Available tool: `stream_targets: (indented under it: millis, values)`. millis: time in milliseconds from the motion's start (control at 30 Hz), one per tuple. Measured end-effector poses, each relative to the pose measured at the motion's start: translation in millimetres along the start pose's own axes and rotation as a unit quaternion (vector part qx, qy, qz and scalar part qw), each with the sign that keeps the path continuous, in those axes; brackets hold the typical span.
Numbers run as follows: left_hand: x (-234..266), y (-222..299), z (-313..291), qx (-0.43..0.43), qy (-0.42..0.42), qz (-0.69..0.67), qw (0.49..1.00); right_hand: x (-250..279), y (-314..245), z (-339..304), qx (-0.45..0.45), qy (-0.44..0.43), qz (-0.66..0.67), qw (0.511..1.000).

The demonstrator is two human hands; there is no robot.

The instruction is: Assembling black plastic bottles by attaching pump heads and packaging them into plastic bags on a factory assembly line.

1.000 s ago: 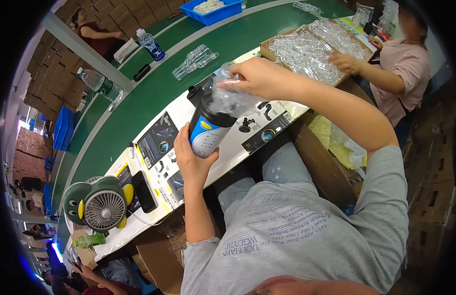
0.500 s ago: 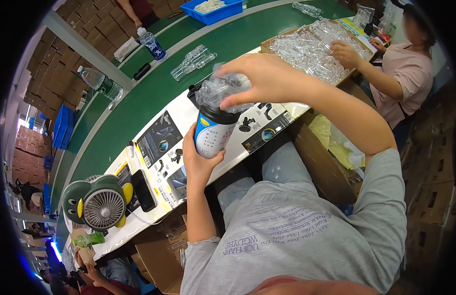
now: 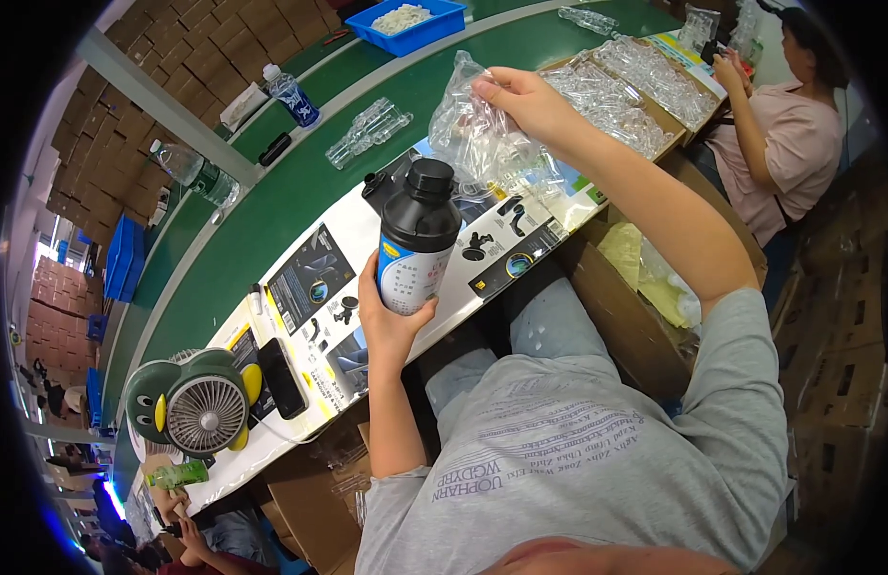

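My left hand (image 3: 392, 324) is wrapped round the lower part of a black bottle (image 3: 423, 225) with a black screw cap and a white and blue label. The bottle stands close to upright above the near edge of the table. Up and to the right of it, my right hand (image 3: 532, 101) pinches a crumpled clear plastic bag (image 3: 468, 120) between thumb and fingers. The bag hangs apart from the bottle, over the printed cardboard sheets (image 3: 506, 230). Behind the bottle, a small black part (image 3: 377, 190) is half hidden.
Clear plastic parts fill a box (image 3: 674, 144) at the right; more clear pieces (image 3: 369, 132) lie on the green belt (image 3: 271, 216). A penguin-shaped fan (image 3: 199, 402) and a phone (image 3: 281, 377) occupy the left end. Water bottles stand beyond, and a person in pink (image 3: 774, 144) sits at right.
The plastic bag has come off the top of the bottle, and my right hand has carried it up and to the right. The bottle's cap is now uncovered. My left hand has hardly moved.
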State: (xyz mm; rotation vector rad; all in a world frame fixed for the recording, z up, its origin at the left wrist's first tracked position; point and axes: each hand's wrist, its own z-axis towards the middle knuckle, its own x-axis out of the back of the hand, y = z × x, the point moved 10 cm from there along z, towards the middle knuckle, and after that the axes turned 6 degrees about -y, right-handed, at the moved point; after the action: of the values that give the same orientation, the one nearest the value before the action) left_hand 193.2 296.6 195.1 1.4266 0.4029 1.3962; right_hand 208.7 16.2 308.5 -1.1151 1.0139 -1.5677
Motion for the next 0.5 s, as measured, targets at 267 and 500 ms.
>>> stream_targets:
  millis: [267, 500]
  values:
    - [-8.6, -3.2, 3.4, 0.001, -0.023, -0.031, 0.999, 27.7, 30.7, -23.2, -0.1, 0.046, 0.088, 0.99]
    - [-13.6, 5.4, 5.0, -0.038, -0.02, 0.027, 0.999, 4.7, -27.4, -34.5, 0.109, -0.024, -0.121, 0.986]
